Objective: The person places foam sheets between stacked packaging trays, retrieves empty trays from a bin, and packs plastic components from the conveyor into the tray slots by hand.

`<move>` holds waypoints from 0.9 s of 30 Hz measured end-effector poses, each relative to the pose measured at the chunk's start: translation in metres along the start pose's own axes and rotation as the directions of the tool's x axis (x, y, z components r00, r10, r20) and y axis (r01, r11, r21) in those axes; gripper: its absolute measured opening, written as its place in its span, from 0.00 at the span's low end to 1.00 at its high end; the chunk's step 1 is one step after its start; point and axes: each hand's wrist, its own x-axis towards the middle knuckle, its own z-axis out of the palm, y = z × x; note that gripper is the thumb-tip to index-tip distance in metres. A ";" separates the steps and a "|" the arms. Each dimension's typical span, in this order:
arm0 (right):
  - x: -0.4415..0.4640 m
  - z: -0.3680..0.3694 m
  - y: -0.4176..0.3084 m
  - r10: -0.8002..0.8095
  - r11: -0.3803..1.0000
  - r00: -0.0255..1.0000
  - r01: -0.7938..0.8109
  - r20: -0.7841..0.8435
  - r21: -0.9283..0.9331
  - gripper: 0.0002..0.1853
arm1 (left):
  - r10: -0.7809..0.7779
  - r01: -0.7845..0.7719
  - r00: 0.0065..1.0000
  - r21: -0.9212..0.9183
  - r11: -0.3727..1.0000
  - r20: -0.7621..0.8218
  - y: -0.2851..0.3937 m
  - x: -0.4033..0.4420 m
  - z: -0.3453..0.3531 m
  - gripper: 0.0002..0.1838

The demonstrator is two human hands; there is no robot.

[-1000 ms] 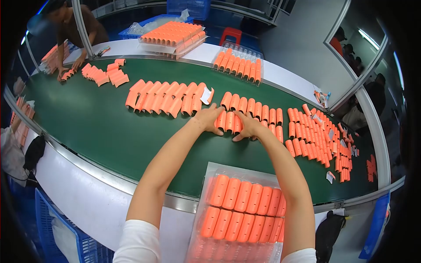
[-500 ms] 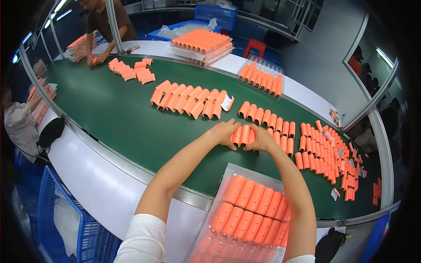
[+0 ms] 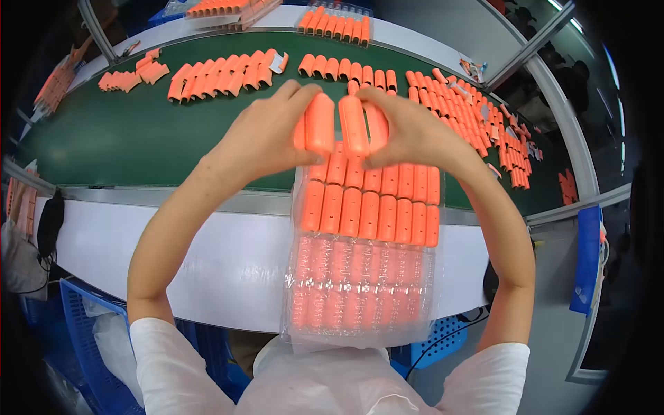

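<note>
My left hand (image 3: 266,131) grips orange half-round shells (image 3: 319,124), at least two of them side by side between thumb and fingers. In my right hand (image 3: 411,131) are more orange shells (image 3: 353,126), also pinched as a pair. A narrow gap separates the two held groups. Both hands hover over the far end of a clear plastic tray (image 3: 360,337). Orange shells (image 3: 349,211) fill the tray's far rows, partly hidden by my hands. Its near cells hold none, and orange shows through from below.
A green conveyor belt (image 3: 138,152) crosses ahead, with a row of orange shells (image 3: 221,76) at left and many more (image 3: 456,104) at right. Another tray (image 3: 336,28) stands beyond the belt. A blue crate (image 3: 97,332) is at lower left; a metal post (image 3: 532,45) rises at right.
My hands have lifted the shells off the belt and brought them back over the tray, splitting them into two groups. The view has tilted down towards the tray.
</note>
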 end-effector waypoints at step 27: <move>-0.207 0.068 -0.025 0.072 0.954 0.991 -0.100 0.109 0.282 0.49 | 0.129 -0.111 0.985 -0.149 0.983 0.118 0.080 -0.140 0.078 0.46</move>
